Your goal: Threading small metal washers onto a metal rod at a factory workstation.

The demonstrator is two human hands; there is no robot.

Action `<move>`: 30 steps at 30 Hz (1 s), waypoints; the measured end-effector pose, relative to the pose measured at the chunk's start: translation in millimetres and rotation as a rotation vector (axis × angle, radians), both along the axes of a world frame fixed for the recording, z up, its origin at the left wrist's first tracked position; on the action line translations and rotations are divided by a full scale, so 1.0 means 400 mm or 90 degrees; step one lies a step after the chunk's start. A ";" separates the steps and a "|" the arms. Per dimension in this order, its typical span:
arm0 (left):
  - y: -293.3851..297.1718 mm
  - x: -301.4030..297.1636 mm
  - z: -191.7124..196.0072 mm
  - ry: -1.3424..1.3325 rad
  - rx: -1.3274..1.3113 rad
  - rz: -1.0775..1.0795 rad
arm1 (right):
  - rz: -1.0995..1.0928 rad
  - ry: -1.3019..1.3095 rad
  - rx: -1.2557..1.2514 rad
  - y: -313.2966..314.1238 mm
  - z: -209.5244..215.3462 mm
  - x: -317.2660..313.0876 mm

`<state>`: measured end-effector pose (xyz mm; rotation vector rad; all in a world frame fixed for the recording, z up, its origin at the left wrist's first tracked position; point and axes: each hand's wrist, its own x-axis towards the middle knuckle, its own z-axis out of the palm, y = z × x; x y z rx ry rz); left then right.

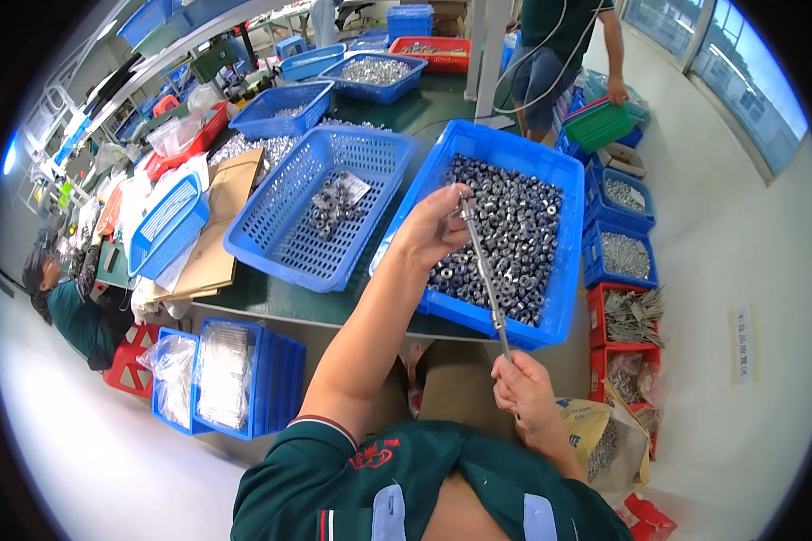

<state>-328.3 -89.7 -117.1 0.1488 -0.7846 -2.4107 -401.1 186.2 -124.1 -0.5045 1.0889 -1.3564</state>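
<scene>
A long thin metal rod (485, 270) with small shiny metal pieces along it slants over a blue bin (559, 311) full of small dark metal ring-shaped parts (501, 216). At the rod's far end, the thumb and fingers of my left hand (435, 225) are closed in a pinch; whether they also hold a small loose part is hidden. My right hand (525, 389) is wrapped round the near end, in front of the bin's near edge. Left of that bin sits a blue perforated basket (275, 230) with a small clear bag of dark parts (334, 206).
More blue baskets (374, 77) of metal parts and a red tray (438, 52) stand farther back on the green table (289, 302). Cardboard (216, 239) lies at left. Stacked bins (624, 257) line the right side. One person stands beyond; another sits far left.
</scene>
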 end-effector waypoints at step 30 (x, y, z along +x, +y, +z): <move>0.040 -0.010 0.040 -0.200 0.063 -0.153 | -0.055 -0.109 -0.070 -0.091 0.023 -0.018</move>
